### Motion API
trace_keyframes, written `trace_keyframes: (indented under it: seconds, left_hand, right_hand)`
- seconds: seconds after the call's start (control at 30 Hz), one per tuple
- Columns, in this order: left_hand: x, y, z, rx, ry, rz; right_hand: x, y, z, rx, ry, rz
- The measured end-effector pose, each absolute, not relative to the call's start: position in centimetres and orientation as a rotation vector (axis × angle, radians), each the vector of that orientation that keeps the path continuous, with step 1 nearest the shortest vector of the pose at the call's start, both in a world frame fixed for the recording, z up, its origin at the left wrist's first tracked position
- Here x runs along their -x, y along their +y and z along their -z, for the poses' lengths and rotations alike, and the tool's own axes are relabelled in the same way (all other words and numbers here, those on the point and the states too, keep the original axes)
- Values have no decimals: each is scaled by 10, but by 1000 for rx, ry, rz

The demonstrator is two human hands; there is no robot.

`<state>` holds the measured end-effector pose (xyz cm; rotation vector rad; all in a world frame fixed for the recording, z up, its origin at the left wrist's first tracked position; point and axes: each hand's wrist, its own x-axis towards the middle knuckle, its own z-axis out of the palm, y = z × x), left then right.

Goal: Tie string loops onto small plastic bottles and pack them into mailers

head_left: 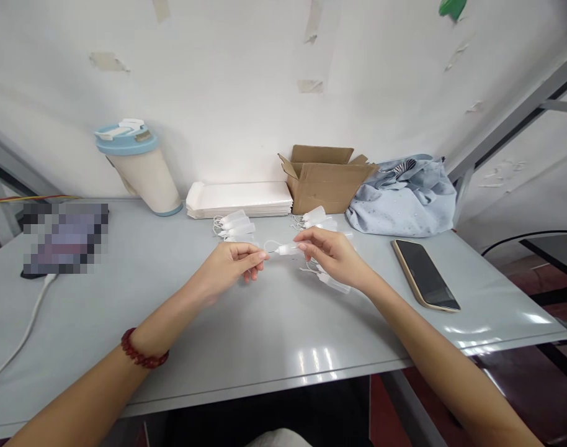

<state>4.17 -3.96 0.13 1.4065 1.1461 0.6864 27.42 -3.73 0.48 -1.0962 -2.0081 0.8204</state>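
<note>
My right hand [327, 253] pinches a small translucent squeeze bottle [287, 249] by its body, its tip pointing left. At that tip, the thumb and fingers of my left hand [239, 261] are pinched together; a thin white loop of cord arches between the two hands. Whatever tiny part sits in my left fingertips is too small to make out. Behind my left hand lies a group of similar bottles [237, 226] with white cords. More bottles [315, 216] lie behind my right hand, and another bottle [334, 284] rests just below it.
Along the wall stand a tumbler [144, 167], a stack of white envelopes [241, 198], an open cardboard box [327, 186] and a bunched light-blue cloth [404, 198]. A phone [425, 276] lies at right. A blurred-out device [69, 239] with a white cable is at left.
</note>
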Motion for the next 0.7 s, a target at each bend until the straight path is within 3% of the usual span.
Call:
trace_keyframes:
  seconds: [0.7]
  left_hand:
    - [-40, -39, 1, -1280, 1011, -664]
  right_hand:
    - [-273, -38, -4, 1096, -2012, -809]
